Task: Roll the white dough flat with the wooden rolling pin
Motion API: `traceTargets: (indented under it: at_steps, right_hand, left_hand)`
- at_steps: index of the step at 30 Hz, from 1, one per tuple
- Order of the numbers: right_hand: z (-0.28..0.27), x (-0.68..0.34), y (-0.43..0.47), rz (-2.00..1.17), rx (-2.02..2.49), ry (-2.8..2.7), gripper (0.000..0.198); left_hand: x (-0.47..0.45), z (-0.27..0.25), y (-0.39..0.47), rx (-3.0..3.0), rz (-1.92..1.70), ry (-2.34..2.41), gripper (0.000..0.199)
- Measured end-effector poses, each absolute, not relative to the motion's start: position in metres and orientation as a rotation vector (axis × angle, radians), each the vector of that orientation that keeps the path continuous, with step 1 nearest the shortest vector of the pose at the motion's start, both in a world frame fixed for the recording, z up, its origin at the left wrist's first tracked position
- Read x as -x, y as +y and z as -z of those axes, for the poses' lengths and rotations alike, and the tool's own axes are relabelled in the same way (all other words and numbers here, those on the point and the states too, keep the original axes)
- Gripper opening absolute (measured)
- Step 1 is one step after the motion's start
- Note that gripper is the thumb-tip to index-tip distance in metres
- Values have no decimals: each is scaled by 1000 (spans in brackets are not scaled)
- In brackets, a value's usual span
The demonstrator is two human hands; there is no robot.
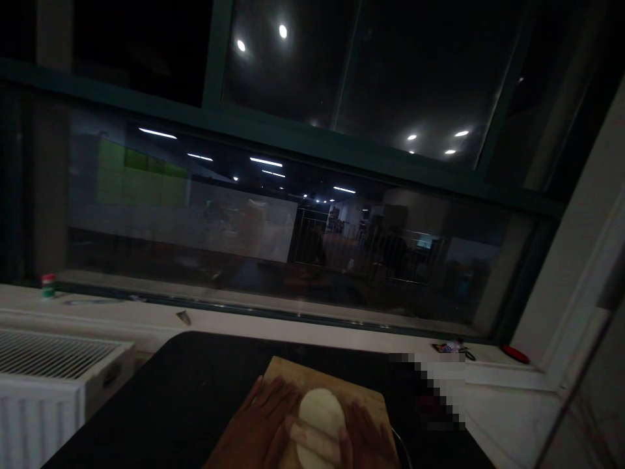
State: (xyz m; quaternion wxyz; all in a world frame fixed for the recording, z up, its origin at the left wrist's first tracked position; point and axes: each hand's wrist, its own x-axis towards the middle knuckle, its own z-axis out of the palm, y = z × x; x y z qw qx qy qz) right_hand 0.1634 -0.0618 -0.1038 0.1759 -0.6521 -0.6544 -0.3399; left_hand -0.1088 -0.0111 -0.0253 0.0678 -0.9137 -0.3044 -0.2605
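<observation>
Left hand (263,417) and right hand (367,431), both open with fingers stretched forward over the board (367,393), flank the pin (315,442), which lies crosswise on the oval dough (322,409), the dough resting on the board upon the black table (209,371) before a window (273,228).

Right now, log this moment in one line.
left hand: on rolling pin, left end; right hand: on rolling pin, right end; dough: oval, under rolling pin; wooden board: beneath dough, on black table
</observation>
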Motion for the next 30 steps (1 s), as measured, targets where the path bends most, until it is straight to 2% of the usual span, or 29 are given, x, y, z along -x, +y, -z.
traceTargets:
  at_steps: [5,10,15,25,30]
  right_hand:
    - [69,-171,-41,731,1808,-2051,38]
    - [26,-167,-15,381,1910,-2009,45]
    - [2,-165,13,227,2112,-1896,42]
    - [32,-158,-37,565,1895,-1936,41]
    - [71,-152,-70,903,1852,-1781,36]
  left_hand:
    - [89,16,5,2825,779,-1017,42]
    - [68,10,32,2830,653,-1227,46]
    - [53,8,59,2837,500,-1400,49]
    - [79,8,8,2904,706,-1180,47]
    - [107,13,-22,3043,540,-1082,74]
